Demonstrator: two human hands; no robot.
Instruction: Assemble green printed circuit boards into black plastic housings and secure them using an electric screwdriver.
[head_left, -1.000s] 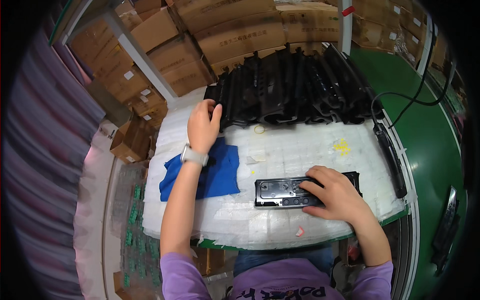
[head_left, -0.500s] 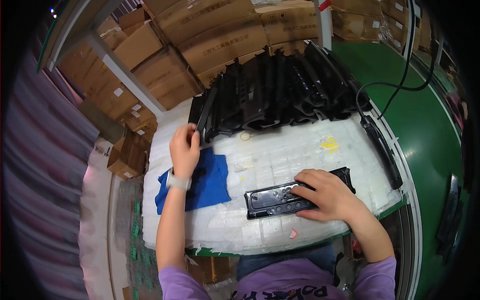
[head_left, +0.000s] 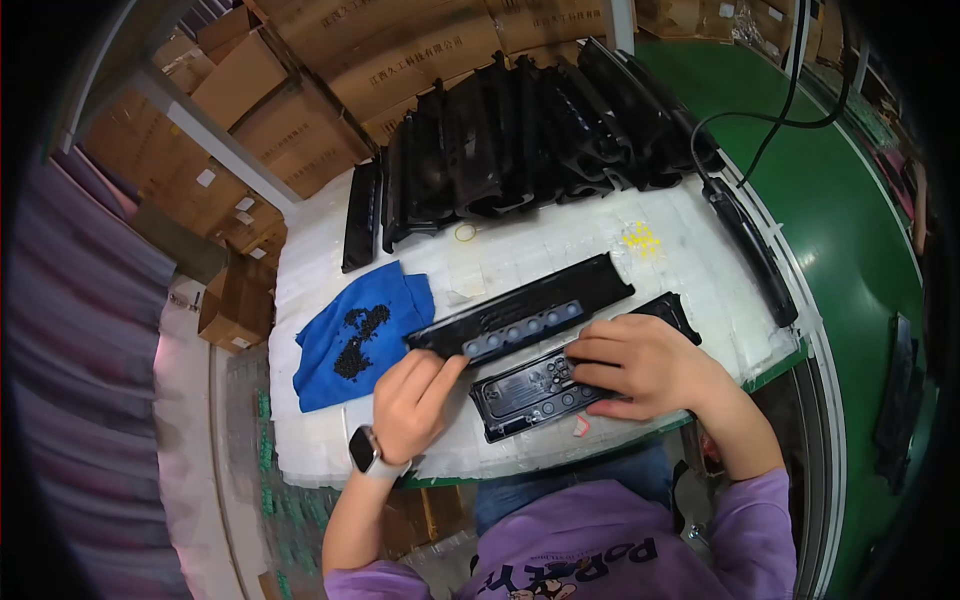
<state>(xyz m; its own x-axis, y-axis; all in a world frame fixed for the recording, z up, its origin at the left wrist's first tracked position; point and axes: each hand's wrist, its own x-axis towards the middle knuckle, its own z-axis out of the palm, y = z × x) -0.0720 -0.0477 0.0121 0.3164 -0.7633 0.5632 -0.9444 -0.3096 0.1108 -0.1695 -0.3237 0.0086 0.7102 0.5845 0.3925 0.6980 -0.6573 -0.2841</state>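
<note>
My left hand (head_left: 412, 402) pinches the left end of a long black plastic strip (head_left: 530, 308) that has a row of round bluish domes along it. This strip lies slantwise just beyond a black plastic housing (head_left: 520, 395), which has a moulded, ringed inner face turned up. Over the right part of that housing my right hand (head_left: 645, 365) is bent, fingers and thumb closed on it and hiding its middle right. Left of the strip, a blue cloth (head_left: 330, 325) carries a heap of tiny black pieces (head_left: 352, 360).
Several long black plastic parts (head_left: 500, 150) stand packed along the table's far side, with one black part (head_left: 362, 215) apart at their left. Tiny yellow pieces (head_left: 641, 240) and a yellow ring (head_left: 465, 233) lie nearer. A corded black tool (head_left: 750, 250) rests at the right edge.
My left hand has come from the far row down to the housing with a black strip. My right hand stays on the housing. The black pieces on the cloth now show.
</note>
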